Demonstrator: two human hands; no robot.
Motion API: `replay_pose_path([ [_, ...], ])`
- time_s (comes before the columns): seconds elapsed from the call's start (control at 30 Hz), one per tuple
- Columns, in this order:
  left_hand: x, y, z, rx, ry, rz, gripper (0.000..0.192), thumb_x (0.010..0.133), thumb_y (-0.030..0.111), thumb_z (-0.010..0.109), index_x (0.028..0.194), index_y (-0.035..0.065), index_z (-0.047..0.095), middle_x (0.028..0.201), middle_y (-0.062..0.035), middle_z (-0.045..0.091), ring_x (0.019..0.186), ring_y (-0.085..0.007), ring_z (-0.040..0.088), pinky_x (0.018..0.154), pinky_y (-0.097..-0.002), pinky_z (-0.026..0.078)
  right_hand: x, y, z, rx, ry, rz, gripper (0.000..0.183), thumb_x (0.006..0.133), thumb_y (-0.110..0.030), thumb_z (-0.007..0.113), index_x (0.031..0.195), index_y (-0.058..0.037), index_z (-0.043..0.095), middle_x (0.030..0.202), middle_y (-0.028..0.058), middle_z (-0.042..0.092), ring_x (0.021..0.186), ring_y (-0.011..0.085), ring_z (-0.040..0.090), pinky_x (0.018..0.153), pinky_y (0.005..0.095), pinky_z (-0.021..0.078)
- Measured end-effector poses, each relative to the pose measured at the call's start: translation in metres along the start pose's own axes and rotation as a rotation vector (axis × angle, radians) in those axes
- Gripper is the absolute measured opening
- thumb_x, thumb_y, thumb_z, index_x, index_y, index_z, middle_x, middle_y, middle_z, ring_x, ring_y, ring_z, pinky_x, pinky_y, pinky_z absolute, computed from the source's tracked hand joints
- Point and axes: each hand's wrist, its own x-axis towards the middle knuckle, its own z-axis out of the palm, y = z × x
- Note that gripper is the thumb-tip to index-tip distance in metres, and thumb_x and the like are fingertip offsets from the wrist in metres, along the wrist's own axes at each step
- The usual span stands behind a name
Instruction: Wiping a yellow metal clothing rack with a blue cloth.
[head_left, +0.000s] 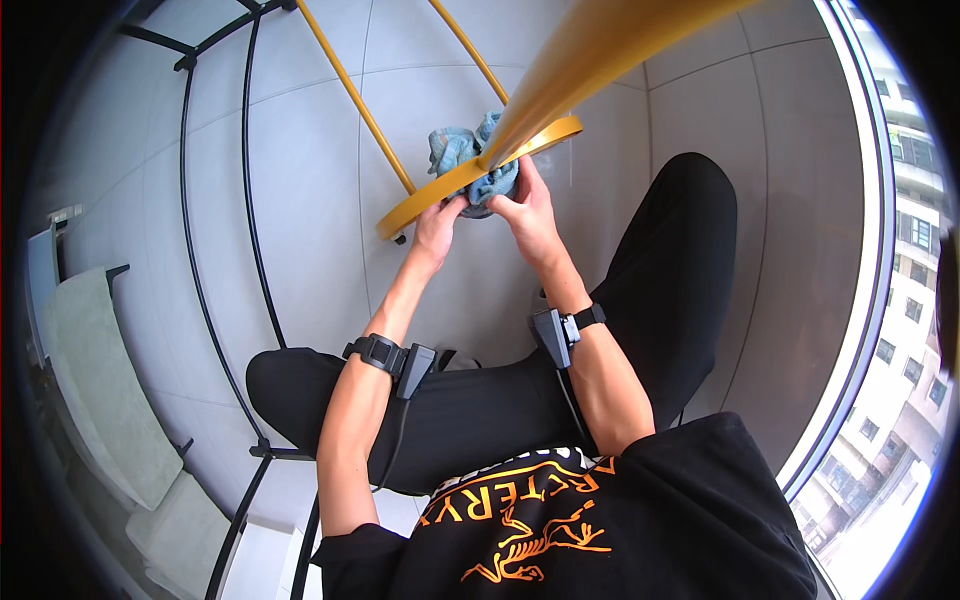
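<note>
A crumpled blue-grey cloth (489, 185) is wrapped about the curved yellow metal base bar (431, 196) of a stand, around where a thick yellow upright (559, 82) joins it. My left hand (436, 234) grips the cloth's near side just under the bar. Opposite it, my right hand (530, 214) holds the cloth between thumb and fingers, its fingertips partly hidden at the bar. Some of the cloth shows beyond the bar, and the upright covers part of it.
Two thin yellow bars (360, 97) run away from the base over the tiled floor (307, 172). A black metal frame (251, 187) stands at the left, with a pale green cushioned seat (105, 382) beyond. A window (862, 300) curves along the right. My bent knees flank my arms.
</note>
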Motion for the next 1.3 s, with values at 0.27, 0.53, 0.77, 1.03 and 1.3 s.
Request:
replay_pose_path([
  [0.27,0.002,-0.004,-0.004,0.272,-0.037,0.229,0.033,0.094,0.009,0.057,0.126,-0.0006,0.055,0.116,-0.0072,0.061,0.108,-0.0165,0.057,0.094,-0.032,0.045,0.013,-0.008,0.023,-0.04,-0.021,0.072,0.087,0.063,-0.012,0.086,0.138,-0.0031,0.042,0.129,0.0102,0.051,0.123,0.0209,0.048,0.105,0.0343,0.04],
  [0.53,0.011,-0.007,-0.014,0.479,-0.09,0.188,0.039,0.094,0.01,0.055,0.131,0.0006,0.051,0.123,-0.0068,0.058,0.114,-0.0154,0.055,0.098,-0.0312,0.044,0.021,0.023,0.017,-0.228,0.064,-0.051,0.074,0.064,-0.012,0.081,0.13,-0.0036,0.049,0.133,0.0137,0.045,0.124,0.0283,0.047,0.104,0.0385,0.04],
  [0.77,0.009,0.003,-0.01,0.159,-0.101,0.09,0.024,0.092,0.006,0.051,0.114,-0.0007,0.057,0.104,-0.0077,0.063,0.096,-0.016,0.062,0.085,-0.0311,0.053,0.02,0.018,0.029,-0.376,0.187,-0.141,0.057,0.07,-0.013,0.076,0.122,-0.0011,0.055,0.128,0.0155,0.048,0.119,0.031,0.049,0.1,0.0403,0.0424],
  [1.03,0.011,0.005,-0.012,0.276,-0.052,-0.032,0.032,0.093,0.009,0.05,0.123,0.0003,0.054,0.11,-0.0095,0.063,0.098,-0.0188,0.064,0.08,-0.0335,0.057,0.028,0.046,0.025,-0.505,0.2,-0.209,0.041,0.076,-0.008,0.075,0.113,-0.0033,0.057,0.113,0.0092,0.056,0.103,0.0199,0.057,0.089,0.0335,0.0486],
  [1.3,0.018,0.009,-0.028,0.842,-0.009,-0.042,0.038,0.09,0.01,0.055,0.126,-0.0022,0.048,0.102,-0.0125,0.066,0.087,-0.0202,0.069,0.064,-0.0305,0.056,0.027,0.039,0.03,-0.451,0.034,-0.119,0.037,0.076,-0.002,0.075,0.109,-0.003,0.059,0.115,0.0078,0.057,0.106,0.0197,0.057,0.091,0.0336,0.0478],
])
